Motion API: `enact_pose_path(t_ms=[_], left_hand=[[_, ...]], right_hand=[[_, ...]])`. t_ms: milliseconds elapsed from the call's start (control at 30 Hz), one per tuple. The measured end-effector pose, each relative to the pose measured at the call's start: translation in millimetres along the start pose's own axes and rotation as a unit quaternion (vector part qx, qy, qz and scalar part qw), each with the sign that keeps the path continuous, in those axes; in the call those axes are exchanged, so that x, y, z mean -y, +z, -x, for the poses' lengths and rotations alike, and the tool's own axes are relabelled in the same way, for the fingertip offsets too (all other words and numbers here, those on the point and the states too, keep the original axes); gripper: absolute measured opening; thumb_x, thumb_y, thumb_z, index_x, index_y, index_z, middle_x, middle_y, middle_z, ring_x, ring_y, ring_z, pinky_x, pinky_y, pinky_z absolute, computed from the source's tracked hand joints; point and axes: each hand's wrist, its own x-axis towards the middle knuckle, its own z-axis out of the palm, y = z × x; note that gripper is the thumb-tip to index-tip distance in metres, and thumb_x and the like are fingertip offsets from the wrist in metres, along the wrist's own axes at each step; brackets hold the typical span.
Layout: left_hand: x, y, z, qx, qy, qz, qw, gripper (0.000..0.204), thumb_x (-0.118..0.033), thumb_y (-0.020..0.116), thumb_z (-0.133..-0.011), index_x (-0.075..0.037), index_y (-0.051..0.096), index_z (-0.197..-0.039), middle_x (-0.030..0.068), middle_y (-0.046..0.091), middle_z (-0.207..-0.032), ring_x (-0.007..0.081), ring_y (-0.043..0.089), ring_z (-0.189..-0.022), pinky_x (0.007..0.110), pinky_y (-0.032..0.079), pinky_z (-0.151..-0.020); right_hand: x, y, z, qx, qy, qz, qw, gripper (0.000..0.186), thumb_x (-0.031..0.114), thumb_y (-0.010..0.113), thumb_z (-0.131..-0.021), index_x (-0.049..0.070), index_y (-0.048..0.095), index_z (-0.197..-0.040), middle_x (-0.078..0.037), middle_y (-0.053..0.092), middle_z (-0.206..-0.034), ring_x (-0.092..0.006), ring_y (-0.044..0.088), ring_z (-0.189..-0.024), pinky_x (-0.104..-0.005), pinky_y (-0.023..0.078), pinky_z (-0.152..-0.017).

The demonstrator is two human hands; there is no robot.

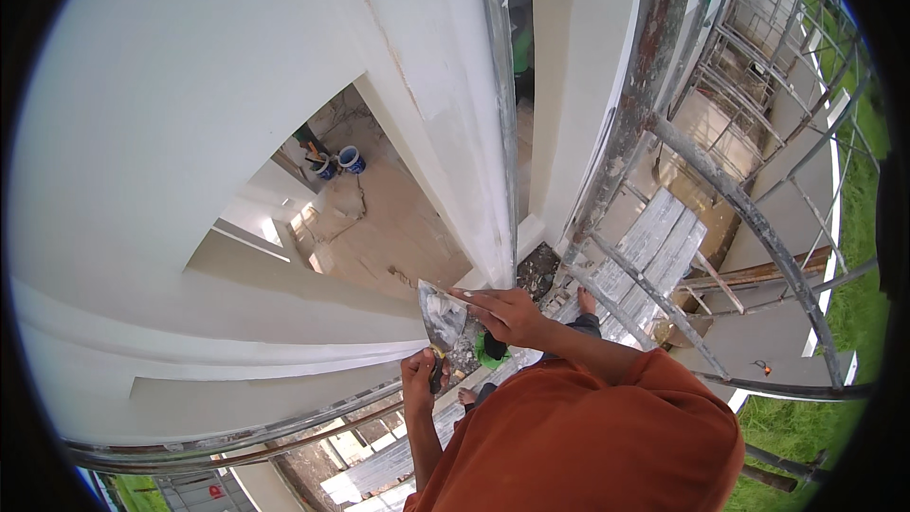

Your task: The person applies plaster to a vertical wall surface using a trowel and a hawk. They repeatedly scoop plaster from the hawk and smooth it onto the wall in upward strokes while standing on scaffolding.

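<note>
The left hand (417, 377) has its grip wrapped round the dark handle of a putty knife (443, 318), whose broad blade, smeared with white, points up and away. The right hand (512, 315) lies just to the right of the blade, fingers stretched toward its far edge — whether that grip pinches anything, I cannot tell. The knife is in front of the person's orange shirt (588, 436), near the foot of a white wall strip (464, 152). Far left, through a wall opening, two buckets (351, 160) stand on a floor (389, 199). To the right, a thick scaffold pole (640, 85) rises beside pale planks (654, 237).
</note>
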Motion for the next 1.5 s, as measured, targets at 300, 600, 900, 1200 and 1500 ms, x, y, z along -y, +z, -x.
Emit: enact_pose_path(t_ms=[300, 600, 900, 1200, 1500], left_hand=[[6, 26, 3, -0.070, 0.052, -0.070, 0.994, 0.024, -0.023, 0.058, -0.092, 0.001, 0.060, -0.089, 0.0042, 0.056, -0.067, 0.0097, 0.052, -0.056, 0.023, 0.041, -0.053], [-13, 71, -30, -0.212, 0.336, -0.314, 0.863, 0.015, -0.004, 0.056, -0.087, 0.005, 0.055, -0.098, 0.0117, 0.054, -0.077, 0.0233, 0.053, -0.066, 0.030, 0.040, -0.055], [44, -19, -6, -0.263, 0.107, -0.612, 0.738, 0.037, -0.015, 0.055, -0.088, -0.004, 0.054, -0.123, 0.0158, 0.059, -0.090, 0.0356, 0.061, -0.075, 0.044, 0.049, -0.061], [80, -61, 34, -0.314, 0.050, -0.606, 0.729, 0.035, -0.018, 0.057, -0.087, -0.002, 0.058, -0.118, 0.0182, 0.060, -0.089, 0.0368, 0.062, -0.079, 0.045, 0.049, -0.065], [72, -58, 31, -0.335, 0.032, -0.545, 0.768, 0.031, -0.015, 0.058, -0.087, -0.005, 0.060, -0.116, 0.0201, 0.063, -0.091, 0.0390, 0.061, -0.085, 0.047, 0.047, -0.070]], right_hand=[[-80, 21, 102, -0.116, 0.436, -0.313, 0.836, 0.015, 0.012, 0.057, -0.090, -0.001, 0.060, -0.096, -0.006, 0.065, -0.082, -0.0148, 0.065, -0.071, -0.0332, 0.051, -0.055], [-43, 25, 31, -0.146, 0.333, -0.664, 0.653, 0.015, 0.012, 0.058, -0.091, 0.000, 0.059, -0.101, -0.006, 0.064, -0.098, -0.0146, 0.063, -0.091, -0.0318, 0.053, -0.081], [-25, -14, -32, -0.150, 0.288, -0.637, 0.699, 0.019, 0.009, 0.058, -0.090, 0.000, 0.059, -0.107, -0.007, 0.065, -0.100, -0.0147, 0.064, -0.089, -0.0321, 0.054, -0.079], [-15, -70, -153, -0.326, -0.033, -0.093, 0.940, 0.027, -0.004, 0.060, -0.083, -0.001, 0.062, -0.110, -0.013, 0.066, -0.101, -0.0202, 0.061, -0.086, -0.0307, 0.049, -0.075], [-16, -108, -241, -0.298, -0.291, 0.368, 0.831, 0.043, -0.008, 0.062, -0.068, 0.005, 0.066, -0.109, -0.006, 0.070, -0.097, -0.0222, 0.057, -0.081, -0.0323, 0.047, -0.070]])
